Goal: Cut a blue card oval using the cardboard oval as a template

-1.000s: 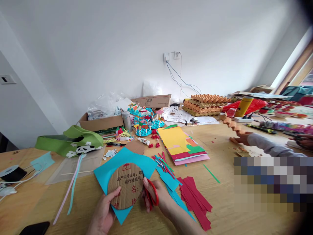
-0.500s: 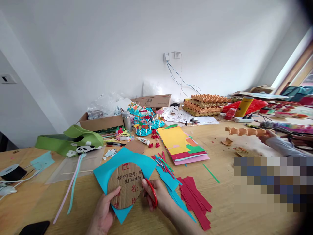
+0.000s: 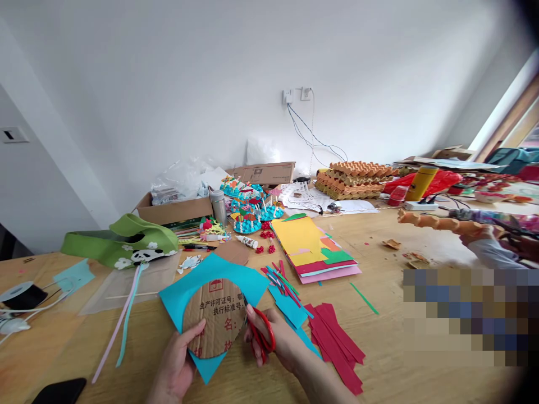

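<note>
- The red-handled scissors (image 3: 272, 336) show their finger loops parted now, where half a second ago they looked nearly closed; the right hand (image 3: 281, 336) grips them with fingers through the handles, and I judge a cut to be in progress along the disc's right edge.
- The left hand (image 3: 181, 356) pinches the cardboard disc (image 3: 214, 322) against the blue sheet (image 3: 229, 269), thumb on top, fingers underneath; disc and sheet have slipped only slightly leftward.
- The disc lies between the two hands, on top of the sheet. Blue shows past it above, toward the left hand and at a lower tip, so part of the surround seems uncut.
- Well beyond the right hand, a co-worker's hand (image 3: 471, 238) has drawn an egg-tray strip (image 3: 438, 223) farther away.
- On the wooden table (image 3: 391, 331), blue strips (image 3: 288, 306) and dark red strips (image 3: 334, 345) lie just beside the right hand, with a coloured paper stack (image 3: 305, 238) farther forward.
- Forward of the left hand sits a green panda-decorated piece (image 3: 118, 244); ahead of both hands are a glue bottle (image 3: 247, 242) and blue ornaments (image 3: 247, 223).
- Behind everything rises a white wall (image 3: 189, 84) with sockets (image 3: 287, 96); egg trays (image 3: 353, 182) are stacked below it, forward of the right hand.
</note>
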Demonstrator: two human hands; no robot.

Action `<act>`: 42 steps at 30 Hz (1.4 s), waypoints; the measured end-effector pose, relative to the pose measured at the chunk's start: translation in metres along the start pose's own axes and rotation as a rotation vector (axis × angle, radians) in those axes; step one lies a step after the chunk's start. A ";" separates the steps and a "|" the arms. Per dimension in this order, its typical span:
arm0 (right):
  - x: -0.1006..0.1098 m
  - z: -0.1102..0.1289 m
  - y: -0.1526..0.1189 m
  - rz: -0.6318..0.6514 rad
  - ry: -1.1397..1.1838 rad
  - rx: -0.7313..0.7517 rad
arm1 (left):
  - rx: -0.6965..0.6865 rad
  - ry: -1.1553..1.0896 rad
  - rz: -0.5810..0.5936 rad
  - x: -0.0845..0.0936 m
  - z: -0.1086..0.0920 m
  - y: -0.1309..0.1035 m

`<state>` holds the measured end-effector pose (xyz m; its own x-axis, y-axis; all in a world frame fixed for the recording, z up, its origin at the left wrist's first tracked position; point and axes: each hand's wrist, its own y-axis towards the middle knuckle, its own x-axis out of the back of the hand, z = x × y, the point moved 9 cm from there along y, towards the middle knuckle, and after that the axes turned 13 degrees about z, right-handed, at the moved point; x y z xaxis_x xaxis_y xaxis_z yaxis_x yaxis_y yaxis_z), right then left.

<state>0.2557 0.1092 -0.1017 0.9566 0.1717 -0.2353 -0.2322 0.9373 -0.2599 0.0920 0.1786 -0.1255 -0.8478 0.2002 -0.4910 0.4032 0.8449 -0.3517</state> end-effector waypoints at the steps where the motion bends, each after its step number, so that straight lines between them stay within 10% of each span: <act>1: 0.000 0.000 0.000 0.000 -0.009 -0.010 | 0.005 0.002 0.005 0.000 0.001 0.000; 42: 0.008 0.006 0.001 -0.045 -0.158 0.056 | 0.030 -0.042 0.039 -0.006 0.002 -0.004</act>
<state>0.2641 0.1135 -0.0984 0.9826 0.1706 -0.0738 -0.1826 0.9597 -0.2134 0.0963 0.1734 -0.1223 -0.8163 0.2112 -0.5376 0.4464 0.8213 -0.3552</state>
